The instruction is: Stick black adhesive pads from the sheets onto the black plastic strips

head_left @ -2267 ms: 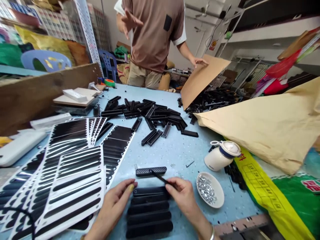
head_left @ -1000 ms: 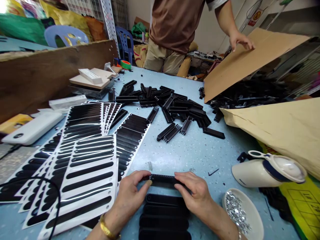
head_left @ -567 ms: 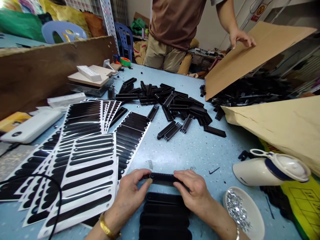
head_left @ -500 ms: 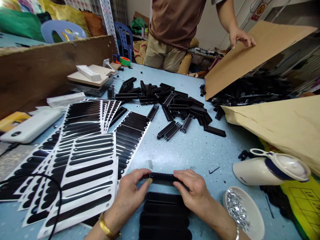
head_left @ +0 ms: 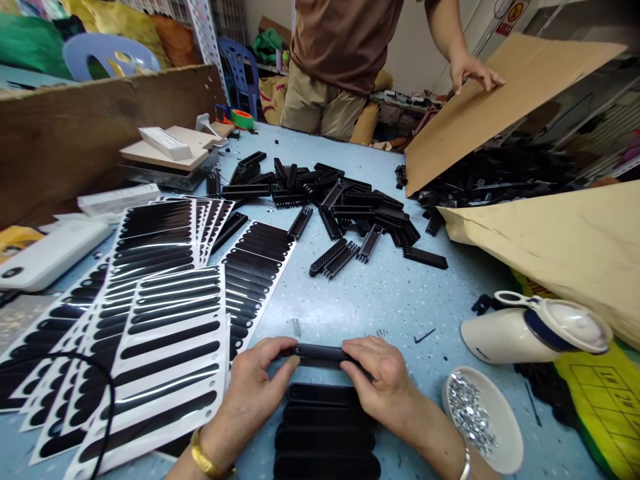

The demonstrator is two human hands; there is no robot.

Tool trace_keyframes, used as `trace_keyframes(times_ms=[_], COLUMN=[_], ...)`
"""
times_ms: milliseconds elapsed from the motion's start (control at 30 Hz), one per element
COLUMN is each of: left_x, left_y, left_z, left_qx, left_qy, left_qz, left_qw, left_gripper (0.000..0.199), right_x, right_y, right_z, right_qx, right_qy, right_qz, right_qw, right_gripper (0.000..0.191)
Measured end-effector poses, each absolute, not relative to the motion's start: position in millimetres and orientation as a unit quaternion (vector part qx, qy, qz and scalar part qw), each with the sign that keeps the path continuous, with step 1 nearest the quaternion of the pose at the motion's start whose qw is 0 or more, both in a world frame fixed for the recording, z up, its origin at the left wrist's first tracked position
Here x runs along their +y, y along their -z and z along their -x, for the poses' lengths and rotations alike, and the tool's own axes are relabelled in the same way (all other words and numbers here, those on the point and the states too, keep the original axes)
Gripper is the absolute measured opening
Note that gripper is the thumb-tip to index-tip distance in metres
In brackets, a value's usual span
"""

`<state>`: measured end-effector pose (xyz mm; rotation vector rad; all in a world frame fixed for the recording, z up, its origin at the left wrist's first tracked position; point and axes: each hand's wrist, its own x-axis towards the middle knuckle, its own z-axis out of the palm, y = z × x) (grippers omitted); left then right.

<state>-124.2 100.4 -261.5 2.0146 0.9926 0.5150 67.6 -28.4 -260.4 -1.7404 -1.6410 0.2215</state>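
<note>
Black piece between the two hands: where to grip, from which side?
Probably best by the two ends of the black piece, left hand from the left, right hand from the right. It is long and narrow and held crosswise, so end grips leave its middle uncovered. The near side looks worse: a row of black strips lies there.

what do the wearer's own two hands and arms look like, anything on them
Both are bare, with no glove or sleeve in view. The left hand has a broad, smooth, gold-coloured bangle at the wrist; the right hand has a thinner, silver-coloured bangle, partly cut off by the picture's lower edge.
</note>
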Motion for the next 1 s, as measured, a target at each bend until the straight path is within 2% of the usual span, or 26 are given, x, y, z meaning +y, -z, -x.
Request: trace_keyframes(times_ms=[233,1000], left_x=[100.3,98.5], left_y=[258.6,261.4], left_z=[124.8,123.9], left_qx=[0.394,0.401], left_qy=[-0.191,-0.198], left_qz=[-0.798,-0.791], left_qw=[0.414,0.416], left_gripper=[0.023,0.023], right_x=[-32.1,-28.7], right_y=[263.7,261.5], right_z=[-69.6,-69.6], right_qx=[-0.627,-0.629], right_qy=[-0.094,-0.092], right_qz=[0.673,0.680], right_qw=[0.380,0.365], right_gripper=[0.019,0.020])
